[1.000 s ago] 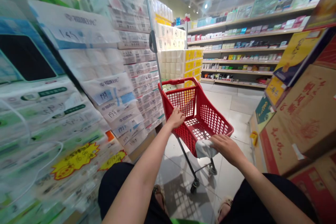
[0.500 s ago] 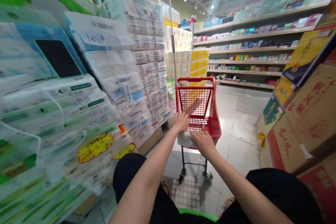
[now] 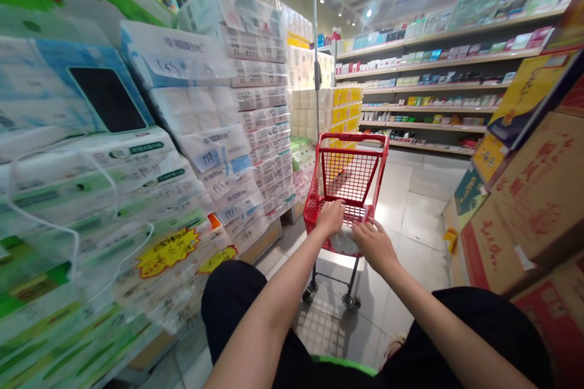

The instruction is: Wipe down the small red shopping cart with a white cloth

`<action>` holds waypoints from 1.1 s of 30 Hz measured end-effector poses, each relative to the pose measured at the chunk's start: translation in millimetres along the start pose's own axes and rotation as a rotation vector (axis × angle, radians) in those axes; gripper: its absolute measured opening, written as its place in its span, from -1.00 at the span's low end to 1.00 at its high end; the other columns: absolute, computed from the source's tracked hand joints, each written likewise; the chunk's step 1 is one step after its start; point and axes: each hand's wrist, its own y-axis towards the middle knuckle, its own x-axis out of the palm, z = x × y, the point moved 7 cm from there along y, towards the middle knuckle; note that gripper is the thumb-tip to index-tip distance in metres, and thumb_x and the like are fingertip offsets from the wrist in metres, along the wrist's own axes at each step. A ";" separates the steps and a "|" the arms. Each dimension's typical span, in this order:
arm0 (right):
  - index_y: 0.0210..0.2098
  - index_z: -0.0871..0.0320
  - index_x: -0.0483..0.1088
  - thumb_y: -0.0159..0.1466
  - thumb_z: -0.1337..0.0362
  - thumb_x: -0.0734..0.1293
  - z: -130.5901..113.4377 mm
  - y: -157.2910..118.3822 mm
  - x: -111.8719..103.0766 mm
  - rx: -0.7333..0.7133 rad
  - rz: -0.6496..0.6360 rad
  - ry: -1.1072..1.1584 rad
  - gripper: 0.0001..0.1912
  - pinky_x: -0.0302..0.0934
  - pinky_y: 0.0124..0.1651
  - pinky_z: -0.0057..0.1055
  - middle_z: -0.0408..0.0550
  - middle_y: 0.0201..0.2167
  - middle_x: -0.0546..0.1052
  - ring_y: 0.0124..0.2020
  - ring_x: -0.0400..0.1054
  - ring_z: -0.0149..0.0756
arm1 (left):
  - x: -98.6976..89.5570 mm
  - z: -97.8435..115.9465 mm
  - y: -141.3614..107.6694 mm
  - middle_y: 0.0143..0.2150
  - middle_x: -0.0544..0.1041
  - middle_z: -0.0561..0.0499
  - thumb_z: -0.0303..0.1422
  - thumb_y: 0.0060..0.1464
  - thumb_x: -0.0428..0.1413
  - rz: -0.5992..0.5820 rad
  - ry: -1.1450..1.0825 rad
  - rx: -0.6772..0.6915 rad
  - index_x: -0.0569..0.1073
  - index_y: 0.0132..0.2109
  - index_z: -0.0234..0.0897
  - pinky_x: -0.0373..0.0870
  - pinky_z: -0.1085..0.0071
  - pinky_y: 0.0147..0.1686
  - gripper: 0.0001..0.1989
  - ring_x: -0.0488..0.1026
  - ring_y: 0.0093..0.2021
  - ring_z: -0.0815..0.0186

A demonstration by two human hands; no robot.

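A small red shopping cart with a mesh basket stands on the floor in front of me. Over its near rim curl the fingers of my left hand. My right hand rests on the same rim farther right, its fingers bent over the edge. Between the hands, a crumpled whitish covering lies along that rim; I cannot tell whether it is cloth or plastic. A thin upright pole rises beside the cart's far left corner. Inside the basket nothing can be clearly made out.
Stacked tissue packs line the left, with a phone and white cable lying on them. Cardboard boxes are piled at the right. Beyond the cart are yellow-and-white packs and long shelves of small goods. Tiled floor runs between.
The cart has swung to the right and turned, so its left side now shows. Both hands have moved right with it, staying on the rim. The pole has shifted right too.
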 end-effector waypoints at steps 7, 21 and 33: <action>0.10 0.12 0.38 0.41 0.31 0.19 -15.3 -2.4 -14.3 -0.228 -0.031 0.126 -0.70 0.09 0.23 -0.21 -0.01 -0.13 0.57 -0.07 0.40 -0.24 | -12.0 -6.9 -29.6 -0.06 0.60 -0.01 0.07 0.34 -0.42 -0.041 -0.065 -0.093 0.35 0.17 -0.03 0.41 0.27 -0.16 -0.39 0.56 -0.08 0.13; 0.26 -0.08 0.26 0.40 0.24 0.12 72.2 16.6 2.5 -0.173 -0.101 0.171 -0.55 0.05 0.33 -0.08 -0.13 0.28 0.35 0.31 0.17 -0.22 | -44.1 -30.7 -64.6 -0.02 0.58 0.00 0.16 0.08 0.12 -0.139 -0.009 0.499 0.42 0.09 -0.11 0.15 0.21 0.24 -0.42 0.50 0.01 0.20; 0.23 0.05 0.28 0.29 0.40 0.20 75.1 6.5 5.6 -0.190 -0.091 0.073 -0.48 0.18 0.22 -0.12 0.00 0.30 0.30 0.28 0.15 -0.11 | -35.1 -76.6 -49.7 -0.21 0.53 0.03 -0.11 0.17 0.18 -0.084 0.207 0.384 0.41 -0.23 -0.19 0.07 0.23 0.32 -0.75 0.46 -0.06 0.25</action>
